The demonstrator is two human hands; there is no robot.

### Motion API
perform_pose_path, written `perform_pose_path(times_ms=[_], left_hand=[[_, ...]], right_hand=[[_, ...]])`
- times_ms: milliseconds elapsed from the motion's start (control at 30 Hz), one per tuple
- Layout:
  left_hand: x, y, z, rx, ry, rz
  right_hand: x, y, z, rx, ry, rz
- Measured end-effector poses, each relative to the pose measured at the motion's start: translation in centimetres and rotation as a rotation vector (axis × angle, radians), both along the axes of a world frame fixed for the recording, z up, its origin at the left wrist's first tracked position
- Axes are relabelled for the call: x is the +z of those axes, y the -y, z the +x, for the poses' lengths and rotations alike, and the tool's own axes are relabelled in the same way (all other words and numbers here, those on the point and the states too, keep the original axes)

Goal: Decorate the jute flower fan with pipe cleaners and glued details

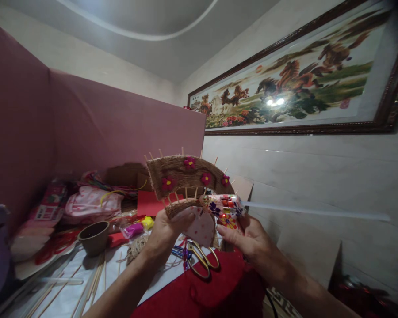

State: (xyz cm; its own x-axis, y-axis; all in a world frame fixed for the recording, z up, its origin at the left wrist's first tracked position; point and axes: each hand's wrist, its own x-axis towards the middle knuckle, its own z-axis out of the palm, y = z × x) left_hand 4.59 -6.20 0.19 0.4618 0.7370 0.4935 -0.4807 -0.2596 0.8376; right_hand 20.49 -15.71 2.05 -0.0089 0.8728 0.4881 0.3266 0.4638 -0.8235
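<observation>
Left hand (166, 230) grips jute-wrapped arch (185, 174); right hand (252, 240) clenches floral glue gun (223, 206) (nozzle at arch base). Best: hold steady, dab small.

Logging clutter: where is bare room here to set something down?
Red felt before the scissors, under the left hand with twine arch and right hand with glue gun, is bare; so is white sheet beside the skewers. Crowded around the bowl.
</observation>
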Motion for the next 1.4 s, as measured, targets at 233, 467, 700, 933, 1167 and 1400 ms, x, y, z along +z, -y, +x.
perform_pose_path(times_ms=[233, 467, 700, 933, 1167, 1400], left_hand=[[0.2, 0.2, -0.1, 0.008, -0.009, -0.010], [0.7, 0.8, 0.0, 0.028, -0.017, -0.002], [-0.1, 0.0, 0.0, 0.011, 0.040, -0.052], [-0.4, -0.6, -0.2, 0.017, 0.051, -0.211], [0.1, -2.5, -1.1, 0.136, 0.174, -0.334], [2.7, -3.4, -3.3, 0.396, 0.386, -0.312]], right_hand=[[-0.1, -0.1, 0.2, 0.005, -0.011, -0.007], [0.2, -0.1, -0.1, 0.018, -0.053, -0.042], [0.8, -0.5, -0.1, 0.049, -0.146, -0.021], [0.3, 0.1, 0.1, -0.067, -0.347, 0.028], [-0.7, 0.6, 2.4, -0.283, -0.525, 0.222], [-5.0, -1.2, 8.3, -0.508, -0.094, 0.155]])
